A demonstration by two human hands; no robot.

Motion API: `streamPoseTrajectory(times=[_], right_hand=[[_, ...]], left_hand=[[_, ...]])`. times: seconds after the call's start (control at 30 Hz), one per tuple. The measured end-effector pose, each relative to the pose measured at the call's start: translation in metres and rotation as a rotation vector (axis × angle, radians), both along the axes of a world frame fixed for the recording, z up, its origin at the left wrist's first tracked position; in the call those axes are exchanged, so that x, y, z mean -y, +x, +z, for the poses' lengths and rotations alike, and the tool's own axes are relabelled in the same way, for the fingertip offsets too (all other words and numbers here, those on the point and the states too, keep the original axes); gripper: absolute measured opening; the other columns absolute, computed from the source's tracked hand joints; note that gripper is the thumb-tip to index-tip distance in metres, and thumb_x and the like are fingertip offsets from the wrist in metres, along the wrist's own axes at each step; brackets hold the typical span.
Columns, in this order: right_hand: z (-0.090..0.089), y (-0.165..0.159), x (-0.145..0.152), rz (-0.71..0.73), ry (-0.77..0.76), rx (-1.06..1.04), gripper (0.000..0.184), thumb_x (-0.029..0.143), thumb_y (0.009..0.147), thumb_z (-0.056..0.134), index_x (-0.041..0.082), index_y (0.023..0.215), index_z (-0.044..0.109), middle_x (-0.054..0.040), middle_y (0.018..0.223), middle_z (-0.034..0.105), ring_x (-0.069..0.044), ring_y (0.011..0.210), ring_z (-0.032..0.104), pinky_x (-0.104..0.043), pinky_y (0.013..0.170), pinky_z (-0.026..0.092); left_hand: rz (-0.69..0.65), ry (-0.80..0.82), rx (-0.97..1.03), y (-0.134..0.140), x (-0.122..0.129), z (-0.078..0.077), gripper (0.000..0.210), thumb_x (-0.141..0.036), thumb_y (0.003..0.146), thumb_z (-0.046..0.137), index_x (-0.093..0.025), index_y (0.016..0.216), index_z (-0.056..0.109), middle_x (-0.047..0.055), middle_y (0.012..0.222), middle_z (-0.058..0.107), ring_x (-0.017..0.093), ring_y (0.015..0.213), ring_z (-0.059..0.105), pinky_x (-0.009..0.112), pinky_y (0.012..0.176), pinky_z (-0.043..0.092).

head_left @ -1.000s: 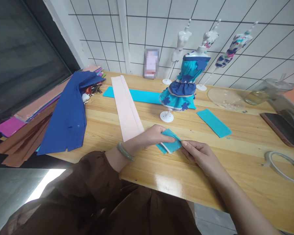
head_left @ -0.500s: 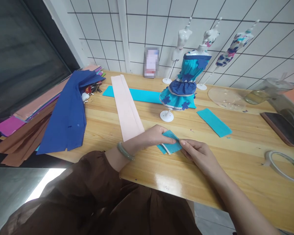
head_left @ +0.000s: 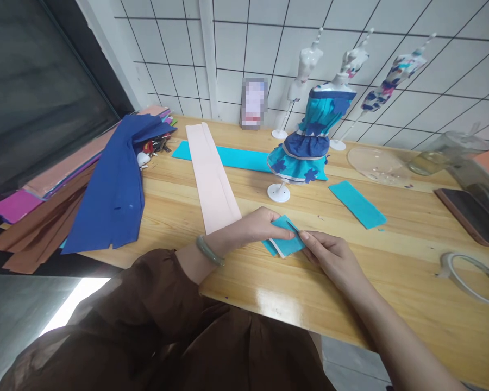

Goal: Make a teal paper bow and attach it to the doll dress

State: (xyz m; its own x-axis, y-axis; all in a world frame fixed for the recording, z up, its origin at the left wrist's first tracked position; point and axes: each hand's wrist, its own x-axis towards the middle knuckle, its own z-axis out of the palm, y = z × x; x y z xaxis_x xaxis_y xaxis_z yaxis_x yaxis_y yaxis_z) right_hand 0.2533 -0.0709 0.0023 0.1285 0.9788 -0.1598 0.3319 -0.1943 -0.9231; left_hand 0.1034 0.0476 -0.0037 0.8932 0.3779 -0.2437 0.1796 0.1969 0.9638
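Note:
Both hands hold a small folded piece of turquoise crepe paper (head_left: 290, 245) with a pale strip along one edge, just above the table's front part. My left hand (head_left: 264, 224) grips it from the left, thumb on top. My right hand (head_left: 325, 251) pinches its right edge between thumb and fingers; the fingertips underneath are hidden. Beyond the hands stands a small mannequin in a turquoise and blue paper dress (head_left: 309, 130) on a white round base (head_left: 279, 193). A separate turquoise paper rectangle (head_left: 357, 205) lies to the right of it.
A pale pink paper strip (head_left: 212, 179) crosses a long turquoise strip (head_left: 244, 158). Blue paper (head_left: 110, 184) and brown paper (head_left: 44, 222) lie at the left. Several mannequins stand behind. At the right are a tape roll (head_left: 472, 278), a dark phone-like slab (head_left: 468, 214) and a clear plastic cup (head_left: 440, 155).
The hands keep the same hold on the folded turquoise paper, with barely any movement. The whole view has shifted slightly.

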Motion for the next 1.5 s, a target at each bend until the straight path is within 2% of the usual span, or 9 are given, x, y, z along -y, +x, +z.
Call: streamPoseTrajectory(times=[0.53, 0.67, 0.8, 1.13, 1.2, 1.27, 1.37, 1.43, 1.5], right_hand=[[0.006, -0.005, -0.001, -0.006, 0.009, 0.046, 0.039, 0.053, 0.080, 0.047, 0.019, 0.065, 0.057, 0.0039, 0.048, 0.032, -0.011, 0.046, 0.028, -0.026, 0.044, 0.021], [0.007, -0.006, -0.001, -0.020, 0.027, 0.053, 0.038, 0.052, 0.080, 0.047, 0.019, 0.062, 0.056, 0.0036, 0.048, 0.032, -0.011, 0.047, 0.029, -0.026, 0.045, 0.021], [0.005, -0.006, -0.001, -0.034, 0.018, 0.056, 0.037, 0.052, 0.080, 0.047, 0.019, 0.070, 0.060, 0.0031, 0.048, 0.035, -0.011, 0.047, 0.031, -0.026, 0.044, 0.022], [0.004, -0.005, -0.001, -0.062, 0.037, 0.039, 0.037, 0.051, 0.080, 0.049, 0.019, 0.062, 0.058, 0.0042, 0.045, 0.032, -0.010, 0.045, 0.030, -0.026, 0.044, 0.023], [0.002, -0.005, -0.001, -0.075, 0.039, 0.020, 0.034, 0.049, 0.079, 0.050, 0.019, 0.068, 0.062, 0.0042, 0.046, 0.034, -0.010, 0.045, 0.031, -0.026, 0.043, 0.023], [0.000, -0.005, -0.001, -0.107, 0.037, -0.007, 0.032, 0.048, 0.079, 0.052, 0.019, 0.084, 0.065, 0.0040, 0.048, 0.038, -0.011, 0.046, 0.033, -0.025, 0.043, 0.023], [-0.001, -0.004, -0.001, -0.158, 0.053, -0.024, 0.040, 0.048, 0.079, 0.052, 0.020, 0.108, 0.059, 0.0032, 0.055, 0.045, -0.011, 0.047, 0.037, -0.025, 0.044, 0.027], [0.000, -0.001, -0.002, -0.162, 0.059, 0.051, 0.043, 0.050, 0.081, 0.048, 0.020, 0.111, 0.057, 0.0023, 0.056, 0.048, -0.012, 0.050, 0.041, -0.025, 0.047, 0.031], [0.000, 0.004, -0.003, -0.187, 0.051, 0.232, 0.046, 0.053, 0.082, 0.044, 0.019, 0.112, 0.056, 0.0000, 0.059, 0.053, -0.015, 0.054, 0.048, -0.027, 0.051, 0.035]], left_hand=[[-0.032, 0.204, -0.086, 0.001, 0.002, 0.006, 0.022, -0.032, 0.070, 0.059, -0.011, 0.075, 0.064, 0.003, 0.070, 0.065, 0.014, 0.064, 0.061, 0.021, 0.055, 0.045], [-0.046, 0.196, -0.066, 0.000, 0.004, 0.009, 0.021, -0.032, 0.069, 0.059, -0.011, 0.071, 0.063, 0.003, 0.067, 0.064, 0.014, 0.063, 0.060, 0.021, 0.053, 0.044], [-0.042, 0.206, -0.086, 0.000, 0.005, 0.010, 0.021, -0.033, 0.069, 0.060, -0.012, 0.070, 0.062, 0.002, 0.065, 0.063, 0.014, 0.061, 0.059, 0.021, 0.052, 0.044], [-0.053, 0.232, -0.081, 0.001, 0.003, 0.006, 0.020, -0.033, 0.068, 0.060, -0.013, 0.068, 0.060, 0.001, 0.063, 0.061, 0.014, 0.061, 0.059, 0.021, 0.051, 0.043], [-0.052, 0.216, -0.063, 0.000, 0.004, 0.007, 0.020, -0.033, 0.069, 0.059, -0.013, 0.069, 0.060, 0.001, 0.063, 0.060, 0.013, 0.061, 0.059, 0.021, 0.051, 0.043], [-0.058, 0.204, -0.059, 0.000, 0.004, 0.008, 0.019, -0.031, 0.070, 0.059, -0.013, 0.073, 0.063, 0.002, 0.066, 0.062, 0.014, 0.062, 0.059, 0.021, 0.052, 0.044], [-0.067, 0.175, -0.060, -0.001, 0.005, 0.010, 0.020, -0.030, 0.070, 0.059, -0.013, 0.078, 0.065, 0.003, 0.071, 0.065, 0.014, 0.065, 0.061, 0.022, 0.055, 0.045], [-0.062, 0.142, -0.055, -0.001, 0.005, 0.009, 0.020, -0.031, 0.070, 0.060, -0.013, 0.078, 0.066, 0.003, 0.071, 0.066, 0.015, 0.065, 0.061, 0.023, 0.056, 0.046], [-0.049, 0.106, -0.055, -0.002, 0.004, 0.008, 0.022, -0.032, 0.069, 0.063, -0.013, 0.077, 0.066, 0.003, 0.072, 0.066, 0.015, 0.065, 0.062, 0.023, 0.057, 0.047]])
